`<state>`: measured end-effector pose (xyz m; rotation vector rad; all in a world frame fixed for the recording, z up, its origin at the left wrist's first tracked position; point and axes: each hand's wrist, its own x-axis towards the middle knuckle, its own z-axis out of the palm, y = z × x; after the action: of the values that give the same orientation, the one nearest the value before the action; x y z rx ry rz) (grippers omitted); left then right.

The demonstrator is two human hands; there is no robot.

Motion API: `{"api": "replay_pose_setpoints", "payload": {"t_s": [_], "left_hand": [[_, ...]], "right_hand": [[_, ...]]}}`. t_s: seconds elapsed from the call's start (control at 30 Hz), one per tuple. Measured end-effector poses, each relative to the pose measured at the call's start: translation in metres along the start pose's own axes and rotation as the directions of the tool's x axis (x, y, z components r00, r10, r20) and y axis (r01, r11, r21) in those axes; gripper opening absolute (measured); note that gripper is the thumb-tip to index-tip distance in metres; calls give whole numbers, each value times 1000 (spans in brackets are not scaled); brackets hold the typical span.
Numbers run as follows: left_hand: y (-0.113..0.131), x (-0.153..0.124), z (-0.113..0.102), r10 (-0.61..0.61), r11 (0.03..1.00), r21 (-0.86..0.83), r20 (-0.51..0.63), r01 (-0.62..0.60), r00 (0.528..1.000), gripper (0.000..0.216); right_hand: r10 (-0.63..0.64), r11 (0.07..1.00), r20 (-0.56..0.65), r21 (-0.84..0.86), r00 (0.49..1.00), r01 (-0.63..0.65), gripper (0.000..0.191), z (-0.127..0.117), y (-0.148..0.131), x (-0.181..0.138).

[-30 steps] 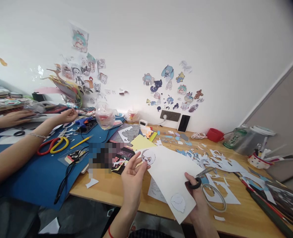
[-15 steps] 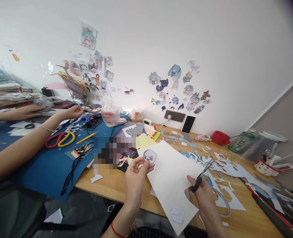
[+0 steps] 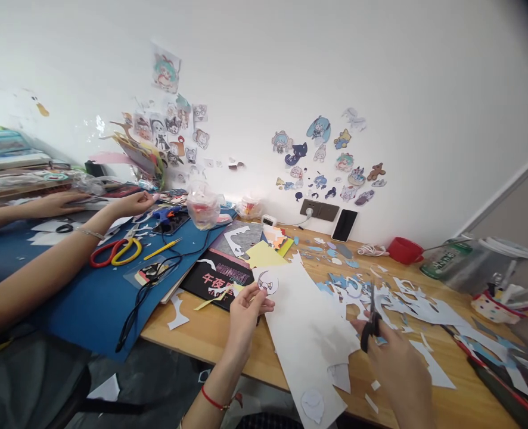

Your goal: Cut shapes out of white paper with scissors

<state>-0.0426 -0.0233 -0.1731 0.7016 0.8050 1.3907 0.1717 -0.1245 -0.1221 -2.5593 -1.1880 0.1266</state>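
Note:
Between the thumb and fingers of my left hand is a round paper cutout with a drawn character face. My right hand grips black-handled scissors, their blades pointing away from me over paper scraps. A large white paper sheet lies between my hands and reaches past the table's near edge. On its near end rests a small whitish paper piece. The black book with pink lettering lies just beyond my left hand.
White and blue paper scraps cover the table's right side, near a red cup. A phone leans on the wall. To the left, another person's arms reach across a blue mat holding red-and-yellow scissors.
My right hand has moved right and slightly nearer, with the scissors turned more upright. The sheet's curved lower edge has come away from that hand. My left hand keeps the round cutout.

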Motion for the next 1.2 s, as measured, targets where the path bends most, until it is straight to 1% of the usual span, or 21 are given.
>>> {"api": "replay_pose_setpoints", "payload": {"t_s": [0.07, 0.1, 0.13, 0.17, 0.2, 0.23, 0.3, 0.37, 0.4, 0.47, 0.63, 0.83, 0.9, 0.93, 1.03, 1.07, 1.13, 1.2], "left_hand": [[-8, 4, -4, 16, 1000, 6, -1, -16, 1000, 41], [-12, 6, -6, 20, 1000, 9, -1, -20, 1000, 44], [-15, 8, -7, 21, 1000, 13, 1, -21, 1000, 46], [-18, 9, -9, 19, 1000, 19, 6, -19, 1000, 48], [-20, 10, -10, 17, 1000, 26, 14, -17, 1000, 48], [-21, 10, -10, 15, 999, 34, 24, -16, 1000, 46], [-23, 11, -11, 12, 999, 52, 49, -15, 999, 40], [-23, 10, -11, 7, 997, 72, 80, -13, 997, 33], [-23, 10, -11, 3, 997, 82, 93, -10, 996, 30], [-23, 9, -10, -5, 995, 98, 115, -6, 993, 27], [-25, 8, -9, -24, 992, 128, 139, 7, 990, 26], [-25, 7, -10, -42, 987, 162, 141, 19, 989, 24], [-24, 7, -10, -44, 985, 169, 142, 20, 989, 24], [-24, 7, -10, -45, 985, 171, 140, 20, 989, 25], [-25, 7, -10, -46, 984, 174, 138, 22, 989, 25], [-25, 8, -9, -47, 984, 175, 138, 22, 989, 26], [-25, 8, -9, -47, 984, 177, 138, 22, 989, 26], [-25, 8, -9, -46, 984, 179, 130, 22, 990, 26]], "right_hand": [[-67, 994, 111, 98, 992, 56, 51, 13, -6, -5], [-122, 978, 179, 187, 976, 88, 49, 22, -10, -8], [-187, 948, 256, 299, 948, 107, 47, 32, -15, -12], [-263, 901, 325, 419, 908, 111, 44, 43, -20, -17], [-340, 846, 395, 524, 853, 94, 42, 53, -26, -22], [-390, 798, 464, 602, 795, 41, 42, 63, -32, -27], [-455, 748, 558, 662, 694, -42, 45, 78, -43, -37], [-494, 727, 610, 681, 620, -90, 52, 86, -49, -44], [-511, 716, 623, 690, 592, -108, 55, 87, -51, -45], [-534, 695, 630, 707, 563, -132, 60, 87, -52, -46], [-547, 668, 620, 728, 563, -152, 61, 82, -50, -45], [-528, 690, 640, 707, 558, -159, 55, 84, -51, -45], [-510, 704, 640, 694, 575, -148, 52, 86, -50, -42], [-499, 711, 632, 690, 593, -137, 50, 87, -48, -40], [-468, 726, 580, 682, 667, -84, 38, 91, -43, -34], [-465, 728, 563, 683, 683, -67, 34, 92, -41, -32], [-472, 727, 543, 685, 694, -42, 30, 94, -38, -29], [-488, 723, 532, 690, 692, -21, 29, 95, -36, -28]]}}
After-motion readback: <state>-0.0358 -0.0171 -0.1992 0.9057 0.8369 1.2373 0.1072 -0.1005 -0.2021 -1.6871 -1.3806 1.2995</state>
